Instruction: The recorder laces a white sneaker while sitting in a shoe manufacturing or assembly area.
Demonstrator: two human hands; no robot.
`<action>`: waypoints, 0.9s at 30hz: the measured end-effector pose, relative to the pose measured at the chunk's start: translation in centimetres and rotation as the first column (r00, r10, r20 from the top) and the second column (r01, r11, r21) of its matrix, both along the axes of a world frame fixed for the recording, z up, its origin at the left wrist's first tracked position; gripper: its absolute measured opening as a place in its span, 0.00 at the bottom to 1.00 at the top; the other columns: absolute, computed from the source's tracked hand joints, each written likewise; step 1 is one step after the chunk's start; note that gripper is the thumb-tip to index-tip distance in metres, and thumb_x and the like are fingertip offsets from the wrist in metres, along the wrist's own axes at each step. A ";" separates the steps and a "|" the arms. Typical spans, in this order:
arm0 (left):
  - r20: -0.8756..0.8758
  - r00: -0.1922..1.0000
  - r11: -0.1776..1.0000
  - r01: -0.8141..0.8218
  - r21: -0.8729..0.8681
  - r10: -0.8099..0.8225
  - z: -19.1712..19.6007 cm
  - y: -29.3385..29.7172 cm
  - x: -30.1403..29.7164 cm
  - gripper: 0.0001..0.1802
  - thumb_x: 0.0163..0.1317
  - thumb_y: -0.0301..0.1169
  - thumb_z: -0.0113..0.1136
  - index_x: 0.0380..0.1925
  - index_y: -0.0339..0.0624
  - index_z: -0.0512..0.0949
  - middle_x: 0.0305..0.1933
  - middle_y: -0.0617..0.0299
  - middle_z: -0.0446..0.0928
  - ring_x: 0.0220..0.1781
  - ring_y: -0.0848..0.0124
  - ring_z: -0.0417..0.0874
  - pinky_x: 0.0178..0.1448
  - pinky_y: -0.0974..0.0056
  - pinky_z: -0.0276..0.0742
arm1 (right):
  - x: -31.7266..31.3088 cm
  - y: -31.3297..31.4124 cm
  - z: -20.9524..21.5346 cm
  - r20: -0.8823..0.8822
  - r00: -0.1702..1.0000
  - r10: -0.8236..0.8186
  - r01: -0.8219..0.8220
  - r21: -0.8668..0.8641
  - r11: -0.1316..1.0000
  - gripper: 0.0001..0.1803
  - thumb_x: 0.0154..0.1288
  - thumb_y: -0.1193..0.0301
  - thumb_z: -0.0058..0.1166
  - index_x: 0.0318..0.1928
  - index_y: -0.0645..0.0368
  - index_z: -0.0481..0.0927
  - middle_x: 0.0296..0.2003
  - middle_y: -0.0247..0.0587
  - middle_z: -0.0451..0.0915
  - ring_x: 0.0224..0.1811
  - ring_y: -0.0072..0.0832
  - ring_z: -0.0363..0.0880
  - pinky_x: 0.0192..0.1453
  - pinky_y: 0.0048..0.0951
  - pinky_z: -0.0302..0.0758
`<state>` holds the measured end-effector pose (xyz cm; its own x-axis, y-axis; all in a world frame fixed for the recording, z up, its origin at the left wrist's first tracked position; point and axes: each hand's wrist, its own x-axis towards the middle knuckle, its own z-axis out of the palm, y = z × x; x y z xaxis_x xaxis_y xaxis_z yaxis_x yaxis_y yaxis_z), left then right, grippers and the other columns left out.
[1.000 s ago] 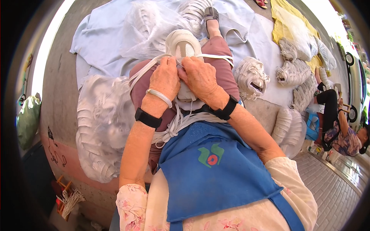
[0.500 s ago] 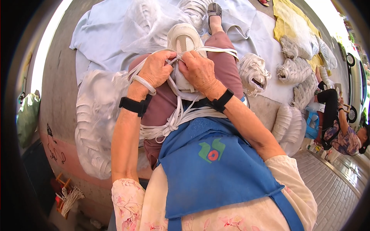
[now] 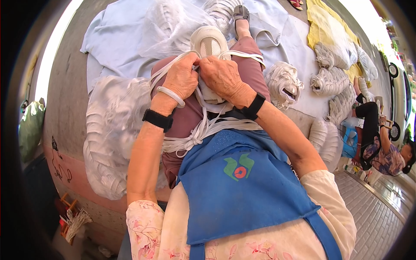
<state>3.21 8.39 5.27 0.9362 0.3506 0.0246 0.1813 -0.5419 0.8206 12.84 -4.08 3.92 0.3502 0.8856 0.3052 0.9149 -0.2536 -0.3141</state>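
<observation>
A pale beige-white shoe upper [image 3: 209, 42] with a mesh toe rests between my thighs, its toe pointing away from me. Both of my hands meet over its tongue area. My left hand [image 3: 181, 77] pinches a flat white shoelace [image 3: 167, 69], which loops out over my left thigh. Pressed close beside it, my right hand [image 3: 221, 78] has its fingers closed on the lace too; another strand runs right across my other thigh. The fingertips hide the eyelets and the exact lacing. A bundle of white laces [image 3: 197, 136] lies knotted across my lap, above the blue apron [image 3: 242, 199].
Plastic-wrapped stacks of white shoe uppers [image 3: 112, 130] lie to my left. To the right are a loose bundle of uppers [image 3: 284, 83] and more stacks [image 3: 330, 80] near a yellow cloth [image 3: 323, 19]. A light blue sheet [image 3: 110, 34] covers the ground. Another person [image 3: 381, 149] sits at far right.
My hands have drawn closer together over the shoe, and my right fingers now cover more of the crossing lace. Both forearms have shifted slightly right.
</observation>
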 end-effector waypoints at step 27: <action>-0.334 0.943 0.243 -0.321 -0.915 -0.011 3.0 -3.8 -2.5 0.28 0.72 0.52 0.42 0.42 0.35 0.75 0.35 0.55 0.80 0.34 0.68 0.84 0.38 0.66 0.82 | 2.0 -8.3 16.3 -0.948 0.042 0.315 -0.145 0.306 0.941 0.17 0.71 0.63 0.45 0.27 0.61 0.70 0.19 0.30 0.65 0.18 0.18 0.59 0.21 0.24 0.58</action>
<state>0.66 4.56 8.24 0.7721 0.0992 -0.6277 0.4197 0.6620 0.6209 14.86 -12.36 20.21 0.1879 0.9816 -0.0348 -0.2352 0.0105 -0.9719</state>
